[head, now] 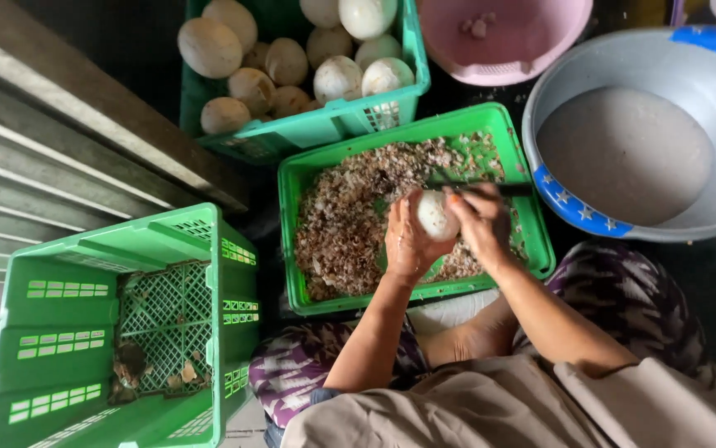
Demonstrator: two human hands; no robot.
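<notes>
The left hand (407, 242) cups a pale egg (436, 216) while the right hand (482, 224), at its 3 o'clock, grips a dark knife (490, 189) above the green tray (296, 241) of shell scraps; the egg looks light, smooth and fragile, best cradled around its middle.

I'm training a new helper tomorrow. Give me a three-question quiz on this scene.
1. True or false: the left hand cups a round white egg.
2. What fills the shallow green plastic tray beneath both hands?
A. water B. brownish scrapings C. sand
3. What does the right hand hold?

Key: 1 true. 2 B. 3 a dark, thin knife-like tool.
</notes>
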